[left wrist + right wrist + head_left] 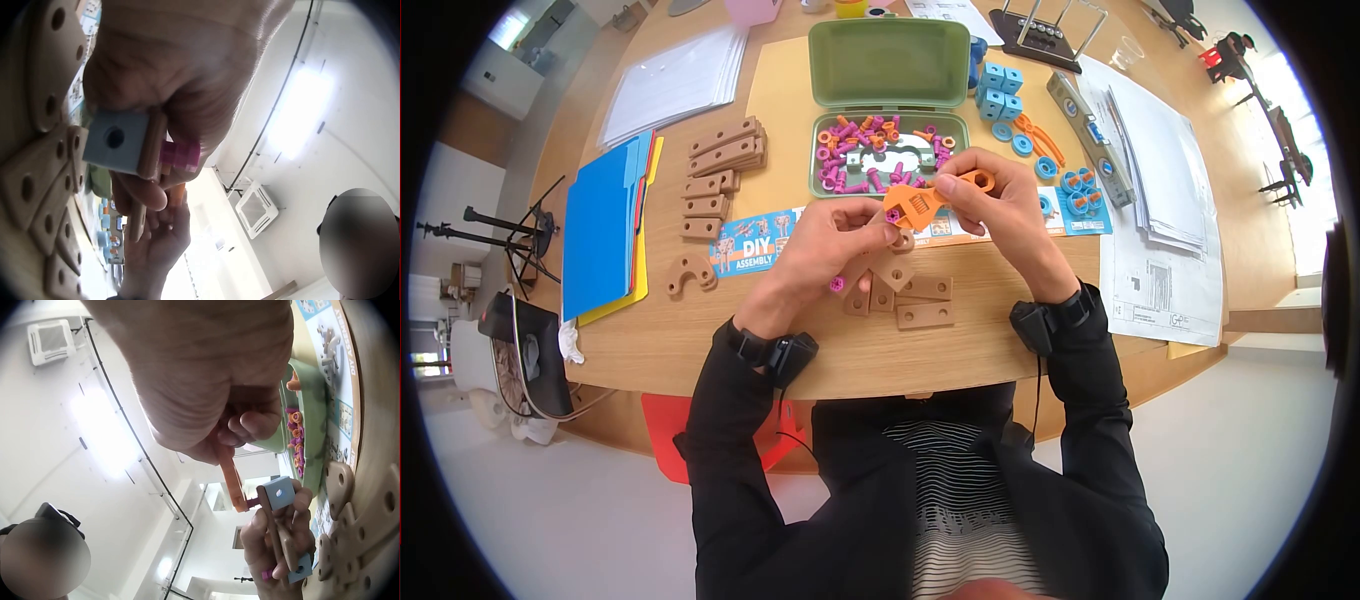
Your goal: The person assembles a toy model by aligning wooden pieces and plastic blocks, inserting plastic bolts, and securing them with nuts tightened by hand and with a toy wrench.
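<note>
The left hand (828,243) grasps a brown wooden strip (270,519) with a blue block (284,497) near each end, a purple bolt (892,215) uppermost, presumably to keep the piece from turning; the right hand (1000,195) grips an orange wrench (915,208), its mouth at that bolt and its handle towards two o'clock, likely for leverage. From the strip, a green box (314,419) of loose bolts stands open at twelve o'clock on the desk (870,365), apparently for easy reach; spare wooden pieces (925,316) lie near, at five o'clock.

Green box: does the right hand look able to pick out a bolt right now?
Probably not freely: the green box is open and near, but the right hand grips the orange wrench.
</note>
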Motion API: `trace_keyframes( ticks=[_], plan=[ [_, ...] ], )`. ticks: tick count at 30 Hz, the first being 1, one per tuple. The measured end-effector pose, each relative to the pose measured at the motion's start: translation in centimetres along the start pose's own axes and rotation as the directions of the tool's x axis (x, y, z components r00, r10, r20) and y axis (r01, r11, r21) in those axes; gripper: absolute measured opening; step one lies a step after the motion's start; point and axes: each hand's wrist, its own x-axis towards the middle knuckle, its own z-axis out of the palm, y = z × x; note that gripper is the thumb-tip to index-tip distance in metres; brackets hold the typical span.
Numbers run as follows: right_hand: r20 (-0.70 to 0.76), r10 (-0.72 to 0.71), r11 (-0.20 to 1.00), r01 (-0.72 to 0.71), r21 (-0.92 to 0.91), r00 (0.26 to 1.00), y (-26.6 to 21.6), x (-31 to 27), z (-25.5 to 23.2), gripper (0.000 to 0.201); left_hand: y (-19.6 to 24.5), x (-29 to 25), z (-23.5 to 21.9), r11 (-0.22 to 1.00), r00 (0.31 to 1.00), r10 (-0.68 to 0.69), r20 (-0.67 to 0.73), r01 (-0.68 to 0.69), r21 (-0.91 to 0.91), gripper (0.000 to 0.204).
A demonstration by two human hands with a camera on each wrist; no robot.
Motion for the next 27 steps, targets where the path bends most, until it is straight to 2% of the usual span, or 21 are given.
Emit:
trace_keyframes(
  ticks=[7,19,27],
  plan=[
    [0.003,-0.01,0.996,0.01,-0.084,1.0,0.4,0.0,0.3,0.024,-1.0,0.5,-0.7,0.995,0.996,0.047,-0.081,-0.054,-0.083,0.028],
    [-0.015,-0.014,0.997,0.012,-0.081,1.0,1.3,0.1,0.6,0.029,-1.3,0.9,-0.6,0.985,0.987,0.08,-0.139,-0.1,-0.138,0.029],
    [-0.01,-0.005,0.997,0.004,-0.081,1.0,1.0,0.0,0.5,0.028,-1.5,0.9,-0.7,0.988,0.988,0.092,-0.125,-0.106,-0.112,0.029]
  ],
)
